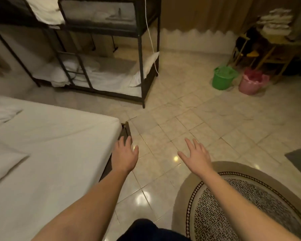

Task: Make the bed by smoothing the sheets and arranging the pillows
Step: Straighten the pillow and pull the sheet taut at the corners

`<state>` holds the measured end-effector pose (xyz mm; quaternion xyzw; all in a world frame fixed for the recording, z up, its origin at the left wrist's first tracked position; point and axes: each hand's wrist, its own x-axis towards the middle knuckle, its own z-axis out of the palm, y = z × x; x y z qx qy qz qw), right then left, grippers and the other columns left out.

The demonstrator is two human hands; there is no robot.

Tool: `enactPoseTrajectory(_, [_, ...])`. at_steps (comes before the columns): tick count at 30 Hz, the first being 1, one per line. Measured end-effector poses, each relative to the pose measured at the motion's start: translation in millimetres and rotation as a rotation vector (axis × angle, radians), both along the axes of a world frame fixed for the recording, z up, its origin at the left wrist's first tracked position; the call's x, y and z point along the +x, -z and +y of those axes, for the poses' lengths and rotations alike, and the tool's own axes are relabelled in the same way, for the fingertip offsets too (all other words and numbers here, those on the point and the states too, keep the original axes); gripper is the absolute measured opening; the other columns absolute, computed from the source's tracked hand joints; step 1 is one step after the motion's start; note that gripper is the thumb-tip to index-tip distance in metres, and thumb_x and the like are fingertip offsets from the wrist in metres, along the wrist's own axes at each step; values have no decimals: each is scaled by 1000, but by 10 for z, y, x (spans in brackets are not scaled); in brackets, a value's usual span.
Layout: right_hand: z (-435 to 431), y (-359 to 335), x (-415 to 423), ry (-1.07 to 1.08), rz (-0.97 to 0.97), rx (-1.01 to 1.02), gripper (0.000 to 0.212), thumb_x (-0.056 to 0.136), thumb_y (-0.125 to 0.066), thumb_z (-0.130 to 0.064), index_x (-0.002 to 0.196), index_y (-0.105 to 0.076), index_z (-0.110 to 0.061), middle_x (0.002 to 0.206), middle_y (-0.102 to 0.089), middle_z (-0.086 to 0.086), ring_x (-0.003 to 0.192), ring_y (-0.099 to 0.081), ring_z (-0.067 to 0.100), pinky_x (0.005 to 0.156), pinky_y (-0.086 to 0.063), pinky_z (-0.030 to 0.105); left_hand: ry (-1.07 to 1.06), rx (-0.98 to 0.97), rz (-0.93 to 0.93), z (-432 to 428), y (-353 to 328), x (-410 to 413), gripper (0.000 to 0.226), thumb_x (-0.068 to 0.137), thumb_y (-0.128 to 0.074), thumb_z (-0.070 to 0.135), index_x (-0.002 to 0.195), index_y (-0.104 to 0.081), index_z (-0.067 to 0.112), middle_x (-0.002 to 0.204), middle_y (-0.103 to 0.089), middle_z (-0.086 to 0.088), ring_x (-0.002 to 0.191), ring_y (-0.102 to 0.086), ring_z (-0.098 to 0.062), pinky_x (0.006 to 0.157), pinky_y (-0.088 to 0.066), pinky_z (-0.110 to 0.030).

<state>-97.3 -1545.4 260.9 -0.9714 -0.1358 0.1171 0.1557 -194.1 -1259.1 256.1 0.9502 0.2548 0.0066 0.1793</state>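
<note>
Both the left hand and right hand reach forward, fingers spread, beside the bed.

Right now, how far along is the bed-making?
Done: the bed sheet lies mostly flat toward its near corner. In hand: nothing. The left hand and right hand are open and empty, held out above the tiled floor beside that corner. Left: the rumpled folds at the sheet's left edge need smoothing, and no pillow is clearly placed in view.

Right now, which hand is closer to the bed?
Left. The left hand is at the corner of the bed, by its edge. The right hand is over the floor, apart from the bed, just beyond the rug.
</note>
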Motion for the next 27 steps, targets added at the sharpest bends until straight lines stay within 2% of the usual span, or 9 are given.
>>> enactPoseTrajectory(4, [271, -12, 772, -84, 0, 2, 80, 92, -33, -75, 160, -13, -38, 169, -14, 4, 153, -17, 30, 123, -19, 51, -117, -27, -20, 164, -39, 488, 63, 103, -39, 51, 157, -33, 18, 158, -36, -12, 143, -33, -31, 116, -34, -45])
enactPoseTrajectory(9, [808, 89, 1660, -148, 20, 2, 79, 93, -34, -75, 160, -13, -39, 169, -14, 3, 154, -14, 29, 124, -16, 50, -160, -18, -35, 524, 30, 1289, 62, 102, -38, 50, 156, -36, 19, 158, -36, -11, 140, -36, -30, 113, -37, -44])
enactPoseTrajectory(16, [1785, 84, 3096, -184, 32, -9, 79, 93, -35, -74, 160, -12, -39, 169, -12, 2, 154, -12, 28, 125, -15, 48, -198, -60, -47, 1373, 101, 2643, 57, 104, -38, 48, 153, -37, 20, 160, -33, -9, 144, -32, -29, 115, -36, -44])
enactPoseTrajectory(20, [2382, -10, 3945, -230, -12, -8, 77, 94, -34, -73, 159, -13, -39, 169, -14, 2, 154, -14, 28, 124, -16, 47, -204, -34, -31, 1887, 109, 3407, 62, 104, -35, 52, 157, -32, 22, 164, -29, -10, 149, -27, -29, 119, -34, -45])
enactPoseTrajectory(27, [3308, 1, 5321, -334, -21, 16, 75, 96, -36, -70, 160, -15, -37, 168, -16, 3, 153, -16, 27, 124, -18, 46, -270, 0, -14, 2683, 265, 4568, 61, 104, -35, 52, 157, -33, 20, 162, -32, -11, 148, -29, -30, 118, -35, -45])
